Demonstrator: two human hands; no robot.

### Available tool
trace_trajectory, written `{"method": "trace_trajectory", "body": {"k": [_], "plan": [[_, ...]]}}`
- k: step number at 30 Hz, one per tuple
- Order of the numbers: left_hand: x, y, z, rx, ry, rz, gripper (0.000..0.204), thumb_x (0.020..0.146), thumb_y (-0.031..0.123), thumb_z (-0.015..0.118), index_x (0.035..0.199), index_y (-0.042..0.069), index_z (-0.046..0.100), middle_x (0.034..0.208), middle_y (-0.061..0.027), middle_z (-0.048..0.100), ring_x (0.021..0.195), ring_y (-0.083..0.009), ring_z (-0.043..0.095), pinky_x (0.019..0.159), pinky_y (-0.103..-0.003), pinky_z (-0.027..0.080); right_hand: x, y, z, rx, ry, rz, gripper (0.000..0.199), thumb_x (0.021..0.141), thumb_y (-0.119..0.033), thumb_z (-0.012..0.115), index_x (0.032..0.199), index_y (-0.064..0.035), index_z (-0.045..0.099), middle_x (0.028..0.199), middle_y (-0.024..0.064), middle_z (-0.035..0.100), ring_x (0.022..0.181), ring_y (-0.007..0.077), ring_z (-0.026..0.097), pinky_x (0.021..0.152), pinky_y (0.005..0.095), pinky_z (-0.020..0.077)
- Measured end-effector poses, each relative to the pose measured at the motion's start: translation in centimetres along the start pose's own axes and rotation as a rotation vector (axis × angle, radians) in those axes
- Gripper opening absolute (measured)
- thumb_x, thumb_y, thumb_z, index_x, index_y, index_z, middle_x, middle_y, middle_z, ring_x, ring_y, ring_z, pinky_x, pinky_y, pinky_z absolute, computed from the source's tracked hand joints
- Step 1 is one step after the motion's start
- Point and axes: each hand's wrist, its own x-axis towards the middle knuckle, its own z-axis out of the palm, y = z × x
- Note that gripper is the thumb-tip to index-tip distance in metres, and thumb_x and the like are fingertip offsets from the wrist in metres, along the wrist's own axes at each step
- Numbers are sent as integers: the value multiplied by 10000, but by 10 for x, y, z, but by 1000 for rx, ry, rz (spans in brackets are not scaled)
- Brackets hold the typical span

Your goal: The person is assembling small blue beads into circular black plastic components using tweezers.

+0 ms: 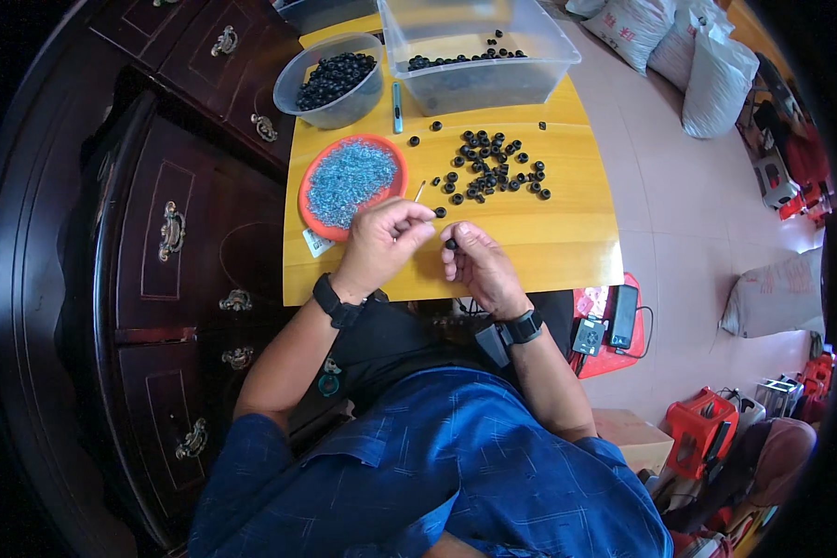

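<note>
Your right hand (485, 270) clamps a black piece (451, 244), part-hidden by fingers, over the counter (549, 265). Your left hand (378, 240) is beside a second piece (440, 213); can't tell if it grips anything. Bin (493, 88) cut off at top. Label (317, 244) partly covered by red bowl (304, 206), unreadable. Sack (629, 30) carries blurry red print.
</note>
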Motion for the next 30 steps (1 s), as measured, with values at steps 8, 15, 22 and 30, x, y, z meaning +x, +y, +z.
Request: {"method": "trace_trajectory", "body": {"k": [8,15,22,30], "plan": [[-4,13,15,270,-178,185,309,818,55,755,1099,53,627,818,-58,661,699,-151,642,630,-286,512,-7,-10,1,-453,33,-13,281,1034,-365,539,994,-101,624,761,-62,523,609,23,439,558,175,380],[-11,10,20,80,-218,14,358,825,35,760,1156,53,626,847,-34,670,708,-95,635,625,-258,508,-17,-20,1,-515,9,59,275,1033,-358,540,950,-106,609,741,-74,476,600,11,389,510,172,313],[-25,-2,34,-60,-68,-94,157,866,7,723,1019,0,688,800,-3,685,653,-43,590,640,-211,513,-17,-16,1,-409,42,28,236,1030,-312,554,935,-102,607,720,-86,460,576,11,370,502,184,302],[-25,-14,37,-267,-70,-311,132,925,137,680,882,13,695,719,-14,668,592,-63,589,538,-226,467,-13,-10,0,-633,120,-230,163,1006,-199,601,945,-48,604,743,-54,519,686,28,456,612,200,392]]}}
